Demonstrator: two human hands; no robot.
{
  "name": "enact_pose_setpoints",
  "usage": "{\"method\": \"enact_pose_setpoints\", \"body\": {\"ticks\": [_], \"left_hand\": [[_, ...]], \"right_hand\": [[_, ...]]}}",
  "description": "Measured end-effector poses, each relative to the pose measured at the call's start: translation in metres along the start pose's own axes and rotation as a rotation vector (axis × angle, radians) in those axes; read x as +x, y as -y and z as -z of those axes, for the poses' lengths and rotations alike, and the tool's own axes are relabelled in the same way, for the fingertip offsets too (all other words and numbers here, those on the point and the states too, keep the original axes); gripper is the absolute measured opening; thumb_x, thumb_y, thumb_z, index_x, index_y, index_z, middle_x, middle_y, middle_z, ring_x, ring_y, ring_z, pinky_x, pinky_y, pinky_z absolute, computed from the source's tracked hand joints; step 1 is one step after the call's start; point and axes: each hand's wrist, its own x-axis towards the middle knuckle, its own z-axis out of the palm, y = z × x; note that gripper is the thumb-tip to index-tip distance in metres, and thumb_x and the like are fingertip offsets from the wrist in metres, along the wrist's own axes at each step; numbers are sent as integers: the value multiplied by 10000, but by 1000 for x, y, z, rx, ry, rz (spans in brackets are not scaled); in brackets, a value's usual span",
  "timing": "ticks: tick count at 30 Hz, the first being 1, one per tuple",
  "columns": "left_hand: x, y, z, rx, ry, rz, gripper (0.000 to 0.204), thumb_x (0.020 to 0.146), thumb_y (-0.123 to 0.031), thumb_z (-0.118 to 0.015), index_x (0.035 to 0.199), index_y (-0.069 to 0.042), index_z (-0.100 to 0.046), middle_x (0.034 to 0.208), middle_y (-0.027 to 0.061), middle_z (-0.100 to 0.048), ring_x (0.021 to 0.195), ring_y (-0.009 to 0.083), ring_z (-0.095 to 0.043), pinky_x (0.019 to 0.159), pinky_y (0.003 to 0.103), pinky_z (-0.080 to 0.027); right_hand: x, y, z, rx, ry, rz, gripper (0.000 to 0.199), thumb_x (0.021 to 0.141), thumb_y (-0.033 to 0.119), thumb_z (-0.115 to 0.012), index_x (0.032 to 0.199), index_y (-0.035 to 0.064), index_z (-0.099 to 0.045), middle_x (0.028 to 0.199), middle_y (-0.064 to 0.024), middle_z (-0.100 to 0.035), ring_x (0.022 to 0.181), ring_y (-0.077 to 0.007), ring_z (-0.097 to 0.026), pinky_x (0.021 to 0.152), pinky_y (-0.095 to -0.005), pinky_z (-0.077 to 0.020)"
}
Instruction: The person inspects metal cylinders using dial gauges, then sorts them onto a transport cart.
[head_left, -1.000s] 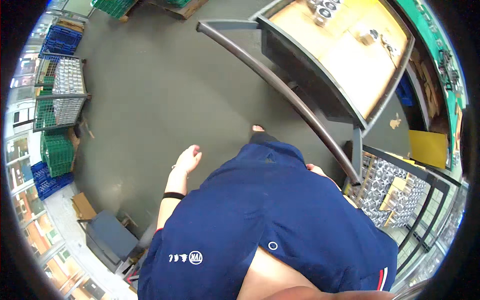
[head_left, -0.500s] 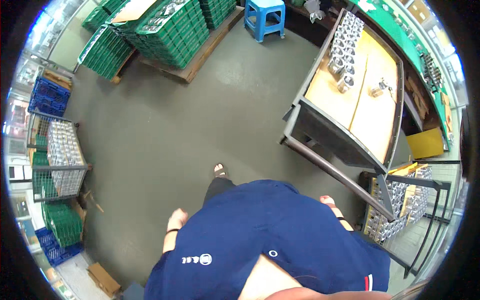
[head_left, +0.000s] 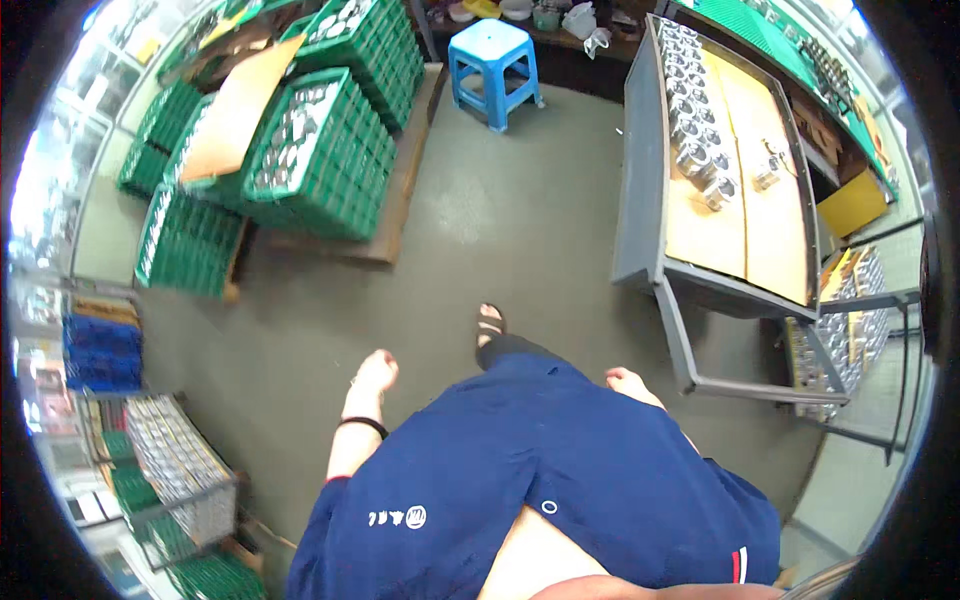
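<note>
My left hand (head_left: 374, 374) hangs beside my body over the grey floor, a dark band on its wrist. Its fingers look loosely curled, and nothing shows in them. On the other side my right hand (head_left: 632, 384) is partly covered by my blue shirt (head_left: 460, 450). The fingers that show are curled together, with no object visible. Neither hand touches anything around it. Nearest to the right hand is the metal frame of a grey cart (head_left: 680, 345). On the cart's tan top, shiny metal cylindrical parts (head_left: 690, 155) stand in rows, and a separate metal part (head_left: 768, 172) sits apart from them.
Green crates (head_left: 330, 170) filled with metal parts are stacked on a wooden pallet (head_left: 385, 240) at the far left, with cardboard (head_left: 235, 110) on top. A blue stool (head_left: 492, 70) stands ahead. A wire cart of parts (head_left: 175, 455) is at left, another parts rack (head_left: 860, 290) at right.
I have stepped forward: the crates, stool and carts sit lower or nearer in view. A different foot placement shows. Both hands have swung slightly and remain without any visible object.
</note>
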Motion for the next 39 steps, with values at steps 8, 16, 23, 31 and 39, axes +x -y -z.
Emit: {"method": "enact_pose_setpoints", "body": {"ticks": [8,16,23,31,39], "left_hand": [[50,-3,178,101,321,197,473,883,-302,-590,1285,-66,-515,1282,167,-562,1224,308,-513,1010,423,-420],[302,31,227,-39,244,-2,586,821,-259,-606,1321,0,-443,1190,219,-602,1139,334,-569,971,392,-448],[517,-93,357,-37,131,-376,564,828,-244,-603,1307,3,-437,1068,212,-651,1012,354,-625,890,409,-483],[681,-205,424,-38,201,-713,516,820,-211,-640,1264,-9,-471,991,159,-678,931,316,-646,829,389,-499],[849,-273,467,217,256,-669,627,767,-395,-685,1243,-38,-490,972,160,-685,926,315,-653,815,399,-500]], "right_hand": [[105,68,-7,-406,23,-233,299,882,174,-443,938,-6,-676,766,-155,-684,669,-255,-671,644,-414,-530],[214,349,49,262,-362,-29,344,898,169,-493,1215,49,-554,830,-66,-642,647,-147,-625,541,-292,-498],[231,448,16,122,-448,-176,357,859,190,-529,1192,77,-588,848,-97,-680,694,-173,-651,664,-338,-528],[261,474,-10,303,-290,-559,272,857,188,-491,1073,67,-604,747,-89,-662,632,-191,-622,583,-350,-508],[380,543,50,376,-304,-523,253,832,177,-443,795,24,-641,661,-122,-646,555,-226,-618,528,-388,-500]]}}
